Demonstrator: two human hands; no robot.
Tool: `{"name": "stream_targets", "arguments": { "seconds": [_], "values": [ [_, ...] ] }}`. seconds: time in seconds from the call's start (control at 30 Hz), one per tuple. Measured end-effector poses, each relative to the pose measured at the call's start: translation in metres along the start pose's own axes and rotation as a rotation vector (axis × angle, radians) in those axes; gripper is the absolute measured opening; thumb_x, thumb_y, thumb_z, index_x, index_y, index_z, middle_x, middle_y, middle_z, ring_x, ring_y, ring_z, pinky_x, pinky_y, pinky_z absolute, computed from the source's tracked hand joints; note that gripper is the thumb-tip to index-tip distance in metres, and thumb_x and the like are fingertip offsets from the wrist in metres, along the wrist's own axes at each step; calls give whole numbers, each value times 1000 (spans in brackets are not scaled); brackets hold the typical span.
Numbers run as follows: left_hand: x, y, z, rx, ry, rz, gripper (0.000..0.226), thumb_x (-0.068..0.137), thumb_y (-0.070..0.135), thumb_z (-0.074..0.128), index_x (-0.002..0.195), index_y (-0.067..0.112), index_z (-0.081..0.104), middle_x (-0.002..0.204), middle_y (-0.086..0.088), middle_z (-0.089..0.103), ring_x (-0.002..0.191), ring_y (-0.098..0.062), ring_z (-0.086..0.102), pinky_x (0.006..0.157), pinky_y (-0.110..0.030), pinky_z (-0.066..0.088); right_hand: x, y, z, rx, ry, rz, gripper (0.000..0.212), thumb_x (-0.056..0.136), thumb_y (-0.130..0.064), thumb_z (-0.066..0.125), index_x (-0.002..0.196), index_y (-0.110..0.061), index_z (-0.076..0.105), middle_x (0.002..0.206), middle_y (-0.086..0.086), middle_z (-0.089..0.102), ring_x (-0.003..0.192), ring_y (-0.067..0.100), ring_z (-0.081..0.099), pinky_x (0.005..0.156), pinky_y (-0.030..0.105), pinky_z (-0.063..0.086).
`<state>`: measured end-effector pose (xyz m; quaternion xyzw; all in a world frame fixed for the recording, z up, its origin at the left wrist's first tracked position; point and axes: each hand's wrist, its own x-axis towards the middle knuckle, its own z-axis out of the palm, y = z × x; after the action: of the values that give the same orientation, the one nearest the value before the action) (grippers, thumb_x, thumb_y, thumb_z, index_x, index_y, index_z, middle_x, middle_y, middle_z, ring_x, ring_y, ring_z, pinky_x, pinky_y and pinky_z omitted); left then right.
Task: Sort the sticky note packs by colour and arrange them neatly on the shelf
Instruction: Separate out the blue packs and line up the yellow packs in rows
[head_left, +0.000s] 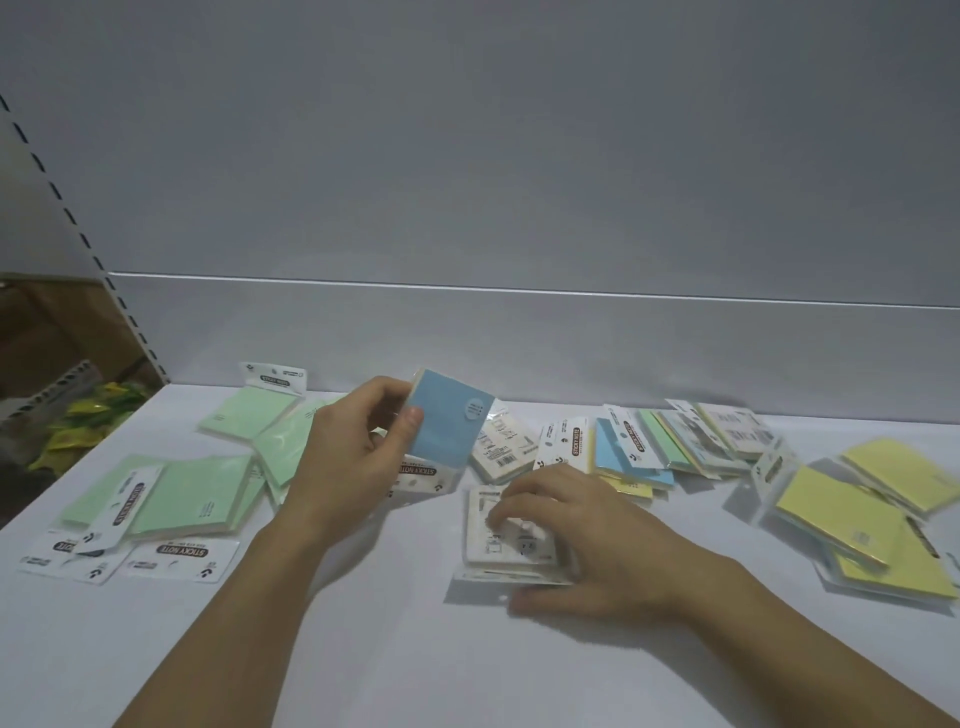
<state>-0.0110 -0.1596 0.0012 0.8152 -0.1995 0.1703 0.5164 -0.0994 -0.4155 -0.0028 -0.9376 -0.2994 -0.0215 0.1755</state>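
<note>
**Blue pack lifted, face-down pack under the other hand**

The left hand (358, 447) is closed around a blue pack (449, 421), thumb on its front face and the other digits behind it, holding it tilted above the white shelf (363, 649) with its header card pointing down (the words "STICKY NOTE" read upside down).

The right hand (582, 535) lies palm down on a face-down pack (511, 540) in the middle of the shelf. Its fingertips press on the printed white back and its thumb sits at the near edge; whether it actually grips the pack cannot be told.

To the left of the left hand, the green packs (187, 499) lie overlapping in a loose group, some reaching under the wrist. Behind the right hand, a mixed row (665, 447) of blue, green and yellow packs leans one against the next. Far right, well apart from both hands, the yellow packs (852, 509) lie stacked at angles.
</note>
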Motion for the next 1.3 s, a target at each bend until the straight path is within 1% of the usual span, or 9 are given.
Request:
{"name": "stream_targets", "arguments": {
  "seconds": [0.1,0.2,0.4,0.53,0.73,0.87,1.07,1.2,1.3],
  "values": [
    [0,3,0,-21,20,8,10,91,31,59,96,29,67,89,11,73,84,-11,71,68,-37,59,3,2,3,-50,84,-53,30,88,-51,63,114,-35,62,118,-18,56,114,8,50,95,31,46],
    [1,8,0,-72,65,-2,8,91,28,59,92,33,65,86,19,72,78,-3,67,64,-20,54,4,7,4,-62,146,-78,26,96,-46,57,104,-23,64,102,-8,63,96,16,58,79,36,51],
    [3,9,-1,-161,120,-53,7,91,27,56,92,26,63,84,22,70,73,1,68,61,-17,51,3,17,-12,284,508,144,11,95,-34,61,89,-25,60,68,-7,57,60,14,51,56,29,42],
    [1,13,2,-199,91,-75,9,98,15,58,92,19,63,77,25,69,67,4,65,57,-11,46,4,29,-17,638,642,333,11,92,-32,62,86,-22,63,71,5,64,65,28,62,51,43,54],
    [-4,14,8,-251,-63,-151,18,90,31,57,94,16,67,82,11,72,70,-8,68,57,-21,53,2,37,-29,866,698,432,12,100,-17,62,90,-12,65,63,-6,59,55,14,56,47,30,47],
    [-8,16,18,-165,-250,-206,9,97,20,64,90,19,69,82,11,73,67,-5,69,60,-20,50,-1,37,-41,938,693,505,11,101,-14,61,99,-4,65,69,5,63,60,20,62,46,29,49],
    [-30,32,54,17,-439,-152,9,97,25,64,94,31,70,86,19,71,69,-4,68,61,-18,50,-25,37,-57,880,693,577,12,100,-11,61,101,1,63,72,7,63,58,14,61,46,23,49],
    [-32,43,76,217,-481,-13,6,93,36,63,97,35,67,79,16,67,74,-3,61,63,-16,43,-64,55,-69,717,748,676,8,99,-14,63,103,-9,68,78,7,67,65,21,63,51,34,52],
    [-31,48,90,280,-560,57,15,94,41,57,103,34,66,86,18,66,76,-4,63,65,-21,47,-100,74,-83,595,788,800,10,98,-17,65,107,-14,66,81,0,69,68,19,62,54,32,49]
  ]
}}
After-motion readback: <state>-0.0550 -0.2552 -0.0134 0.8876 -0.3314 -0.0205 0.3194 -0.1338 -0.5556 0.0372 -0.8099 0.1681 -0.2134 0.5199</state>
